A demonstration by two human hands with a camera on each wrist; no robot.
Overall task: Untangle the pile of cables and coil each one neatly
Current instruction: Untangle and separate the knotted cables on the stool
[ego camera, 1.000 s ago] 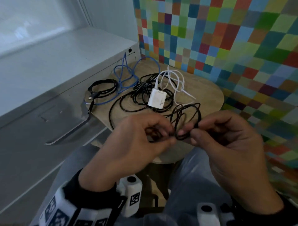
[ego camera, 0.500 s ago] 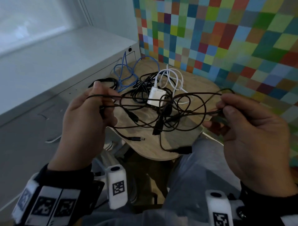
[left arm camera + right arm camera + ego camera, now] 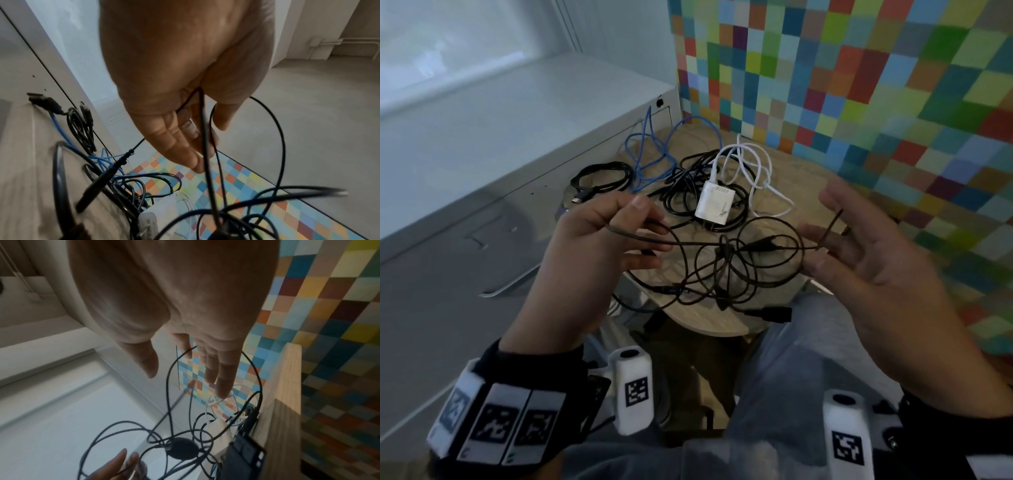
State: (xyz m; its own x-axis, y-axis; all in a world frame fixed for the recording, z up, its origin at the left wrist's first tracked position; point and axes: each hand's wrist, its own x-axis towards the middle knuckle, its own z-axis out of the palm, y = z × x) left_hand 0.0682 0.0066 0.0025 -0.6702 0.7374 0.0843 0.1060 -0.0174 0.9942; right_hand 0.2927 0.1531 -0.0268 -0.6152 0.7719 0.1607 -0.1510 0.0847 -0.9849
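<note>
A thin black cable (image 3: pixel 722 270) hangs in tangled loops between my two hands above the near edge of the round wooden table (image 3: pixel 811 178). My left hand (image 3: pixel 643 222) pinches one strand of it between thumb and fingers; the left wrist view shows that strand (image 3: pixel 205 146) running down past the fingers. My right hand (image 3: pixel 839 236) is spread with straight fingers, and a loop of the cable (image 3: pixel 168 386) lies draped over them. On the table lie a white charger (image 3: pixel 714 205) with its white cable (image 3: pixel 756 161), a blue cable (image 3: pixel 650 154), a coiled black cable (image 3: pixel 599 178) and a loose heap of black cable (image 3: pixel 688 185).
A white cabinet (image 3: pixel 517 137) stands against the table's left side. A wall of coloured squares (image 3: pixel 859 85) closes the back and right. My knees in grey trousers (image 3: pixel 791 377) are just below the table's near edge.
The bundle first held tight between both hands was pulled apart into wide loops. My right hand has since let go of its pinch and spread its fingers; the loops now sag.
</note>
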